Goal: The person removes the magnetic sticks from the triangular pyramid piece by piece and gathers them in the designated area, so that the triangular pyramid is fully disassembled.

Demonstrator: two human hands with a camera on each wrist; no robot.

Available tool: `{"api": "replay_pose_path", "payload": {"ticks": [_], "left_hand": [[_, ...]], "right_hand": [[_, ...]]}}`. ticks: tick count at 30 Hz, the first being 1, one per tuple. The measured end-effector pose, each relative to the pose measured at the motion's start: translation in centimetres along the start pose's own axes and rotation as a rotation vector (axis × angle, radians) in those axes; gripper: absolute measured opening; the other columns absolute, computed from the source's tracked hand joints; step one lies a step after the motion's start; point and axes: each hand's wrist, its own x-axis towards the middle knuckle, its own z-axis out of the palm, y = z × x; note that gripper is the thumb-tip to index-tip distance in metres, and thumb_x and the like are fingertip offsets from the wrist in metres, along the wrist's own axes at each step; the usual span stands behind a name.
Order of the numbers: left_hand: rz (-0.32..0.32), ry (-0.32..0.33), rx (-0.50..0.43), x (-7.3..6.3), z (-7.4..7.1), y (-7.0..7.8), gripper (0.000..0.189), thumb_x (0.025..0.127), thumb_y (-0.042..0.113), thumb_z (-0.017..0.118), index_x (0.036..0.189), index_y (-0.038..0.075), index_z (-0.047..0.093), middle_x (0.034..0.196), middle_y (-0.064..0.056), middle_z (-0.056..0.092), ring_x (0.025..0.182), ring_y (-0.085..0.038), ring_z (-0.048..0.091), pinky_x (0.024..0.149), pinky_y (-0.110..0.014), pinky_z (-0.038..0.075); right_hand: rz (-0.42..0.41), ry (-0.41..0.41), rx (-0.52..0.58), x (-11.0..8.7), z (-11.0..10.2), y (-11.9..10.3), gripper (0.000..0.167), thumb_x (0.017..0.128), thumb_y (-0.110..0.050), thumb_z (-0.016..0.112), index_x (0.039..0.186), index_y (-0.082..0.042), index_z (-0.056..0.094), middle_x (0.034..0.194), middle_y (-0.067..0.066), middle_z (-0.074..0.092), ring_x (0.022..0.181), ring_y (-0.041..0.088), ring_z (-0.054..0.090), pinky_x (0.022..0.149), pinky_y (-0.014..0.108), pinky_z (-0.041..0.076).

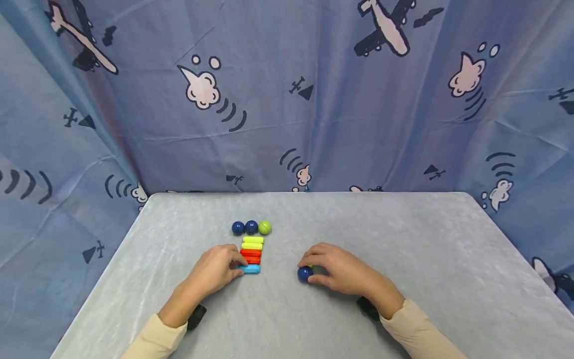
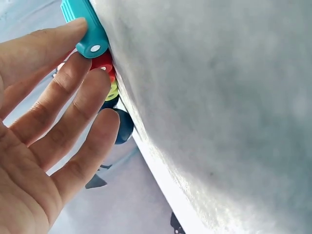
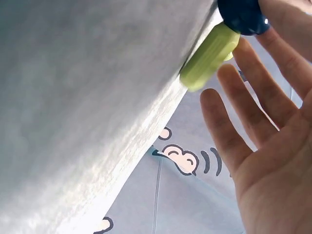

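My left hand (image 1: pixel 217 269) pinches a light blue ribbed stick (image 1: pixel 250 269) between thumb and fingers. That stick lies at the near end of a row, with red sticks (image 1: pixel 251 253) and yellow-green sticks (image 1: pixel 253 240) beyond it. In the left wrist view the thumb lies on the blue stick (image 2: pixel 87 27), which has a small hole in its end. My right hand (image 1: pixel 343 269) holds a dark blue ball (image 1: pixel 304 274) between thumb and index finger. Beside that ball, the right wrist view shows a yellow-green stick (image 3: pixel 209 57), mostly hidden in the head view.
Past the row of sticks, two dark blue balls (image 1: pixel 244 227) and a green ball (image 1: pixel 265 228) sit side by side. Everything rests on a pale grey table (image 1: pixel 403 224). A blue curtain (image 1: pixel 269 99) with printed airplanes hangs behind the table's far edge and at the sides.
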Motion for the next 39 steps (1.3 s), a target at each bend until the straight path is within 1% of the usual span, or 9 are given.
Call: {"api": "replay_pose_path", "payload": {"ticks": [8, 10, 13, 17, 21, 25, 28, 35, 39], "left_hand": [[0.0, 0.025, 0.039, -0.05, 0.06, -0.06, 0.017, 0.071, 0.008, 0.088, 0.084, 0.014, 0.079, 0.079, 0.006, 0.067, 0.07, -0.007, 0.06, 0.06, -0.019, 0.045], [0.0, 0.03, 0.045, -0.01, 0.09, -0.08, 0.017, 0.071, 0.008, 0.088, 0.083, 0.014, 0.078, 0.078, 0.007, 0.067, 0.07, -0.007, 0.06, 0.06, -0.019, 0.045], [0.0, 0.038, 0.049, 0.03, 0.09, -0.1, 0.017, 0.07, 0.008, 0.088, 0.083, 0.014, 0.078, 0.078, 0.007, 0.066, 0.07, -0.007, 0.06, 0.06, -0.019, 0.045], [-0.003, 0.045, 0.055, 0.02, 0.06, -0.13, 0.017, 0.07, 0.008, 0.088, 0.083, 0.015, 0.079, 0.078, 0.007, 0.065, 0.07, -0.007, 0.06, 0.06, -0.019, 0.045], [-0.009, 0.045, 0.058, 0.0, 0.04, -0.12, 0.017, 0.07, 0.008, 0.088, 0.083, 0.015, 0.079, 0.078, 0.007, 0.066, 0.07, -0.007, 0.06, 0.06, -0.019, 0.045], [-0.013, 0.041, 0.054, -0.02, 0.04, -0.06, 0.017, 0.071, 0.007, 0.088, 0.084, 0.014, 0.079, 0.079, 0.007, 0.066, 0.07, -0.007, 0.061, 0.06, -0.019, 0.045], [-0.014, 0.041, 0.05, -0.04, 0.04, -0.04, 0.017, 0.071, 0.007, 0.087, 0.084, 0.014, 0.079, 0.079, 0.007, 0.066, 0.07, -0.008, 0.061, 0.06, -0.02, 0.045], [-0.018, 0.043, 0.05, -0.11, -0.06, 0.03, 0.017, 0.071, 0.008, 0.088, 0.084, 0.014, 0.079, 0.08, 0.006, 0.067, 0.071, -0.008, 0.061, 0.061, -0.02, 0.046], [-0.005, 0.078, 0.058, -0.03, 0.0, 0.47, 0.016, 0.071, 0.011, 0.088, 0.083, 0.015, 0.078, 0.077, 0.007, 0.065, 0.068, -0.007, 0.058, 0.06, -0.02, 0.044]], "right_hand": [[0.006, -0.025, 0.007, -0.22, -0.33, -0.09, 0.035, 0.09, -0.012, 0.072, 0.12, -0.029, 0.071, 0.123, -0.011, 0.062, 0.119, 0.011, 0.054, 0.101, 0.038, 0.049], [0.016, -0.029, 0.019, -0.2, -0.32, -0.24, 0.033, 0.091, -0.015, 0.071, 0.121, -0.028, 0.07, 0.124, -0.012, 0.062, 0.119, 0.01, 0.055, 0.1, 0.039, 0.049], [0.06, -0.024, 0.033, -0.09, -0.24, -0.6, 0.031, 0.091, -0.028, 0.072, 0.122, -0.028, 0.068, 0.12, -0.013, 0.062, 0.115, 0.008, 0.057, 0.099, 0.038, 0.05], [0.106, -0.017, -0.009, 0.13, 0.0, -0.92, 0.034, 0.089, -0.041, 0.073, 0.119, -0.026, 0.067, 0.112, -0.012, 0.063, 0.105, 0.005, 0.059, 0.092, 0.035, 0.052], [0.082, -0.03, -0.039, 0.11, -0.02, -0.88, 0.031, 0.09, -0.035, 0.074, 0.118, -0.024, 0.067, 0.109, -0.011, 0.065, 0.1, 0.006, 0.061, 0.088, 0.034, 0.053], [0.032, -0.041, -0.007, -0.1, -0.28, -0.69, 0.03, 0.09, -0.025, 0.074, 0.12, -0.022, 0.067, 0.112, -0.01, 0.067, 0.104, 0.007, 0.062, 0.091, 0.035, 0.053], [0.021, -0.04, 0.011, -0.19, -0.4, -0.62, 0.033, 0.089, -0.024, 0.075, 0.121, -0.022, 0.067, 0.115, -0.01, 0.067, 0.107, 0.007, 0.062, 0.094, 0.036, 0.053], [0.094, -0.036, 0.008, -0.18, -0.31, -0.69, 0.034, 0.089, -0.033, 0.074, 0.121, -0.022, 0.067, 0.112, -0.01, 0.066, 0.101, 0.006, 0.061, 0.089, 0.036, 0.053], [0.101, -0.051, 0.01, -0.17, -0.23, -0.62, 0.032, 0.09, -0.032, 0.073, 0.12, -0.022, 0.068, 0.11, -0.011, 0.067, 0.099, 0.005, 0.061, 0.088, 0.035, 0.053]]}}
